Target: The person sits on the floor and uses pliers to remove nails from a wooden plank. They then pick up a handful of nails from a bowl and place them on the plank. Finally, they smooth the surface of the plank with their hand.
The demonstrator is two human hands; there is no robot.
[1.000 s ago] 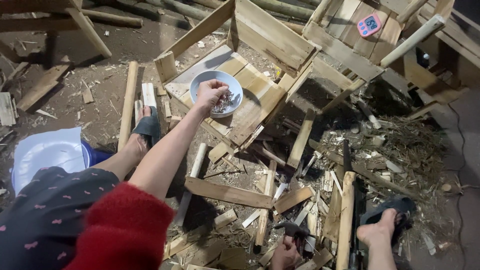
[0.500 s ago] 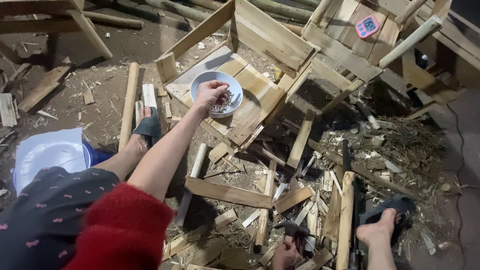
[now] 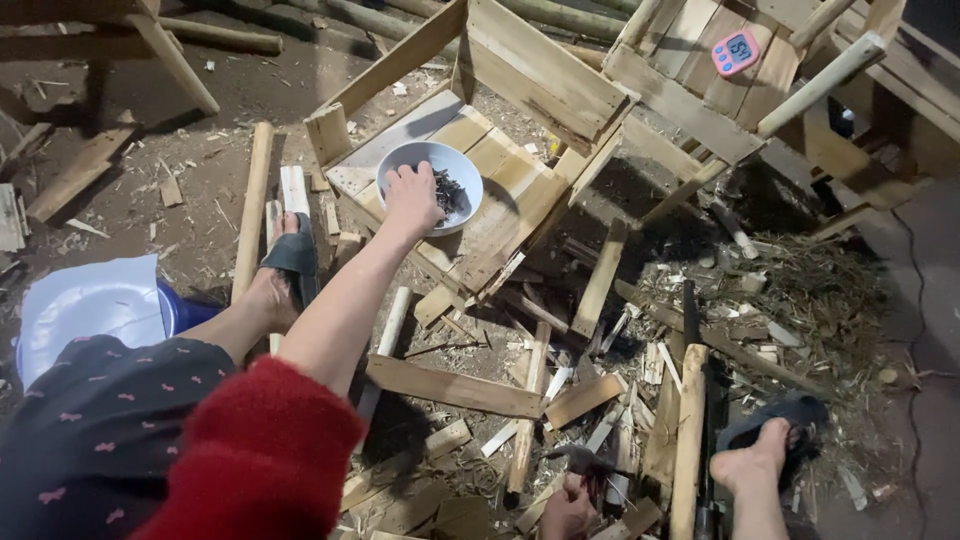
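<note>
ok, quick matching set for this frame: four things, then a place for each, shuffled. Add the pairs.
Things:
1. left hand
2. right hand
3. pink timer
4. blue basin

Places:
A. on the slatted wooden frame, top right
B. at the bottom edge, gripping a hammer
C. at the rim of the grey bowl of dark nails
D. far left, under a pale sheet

Pairs: 1-C, 2-B, 3-A, 4-D

Dirt floor (image 3: 200,150) strewn with wood offcuts (image 3: 455,385), shavings and rough wooden frames (image 3: 560,70).

One head-worn view — looking steeply down (fairly near) at the floor.
</note>
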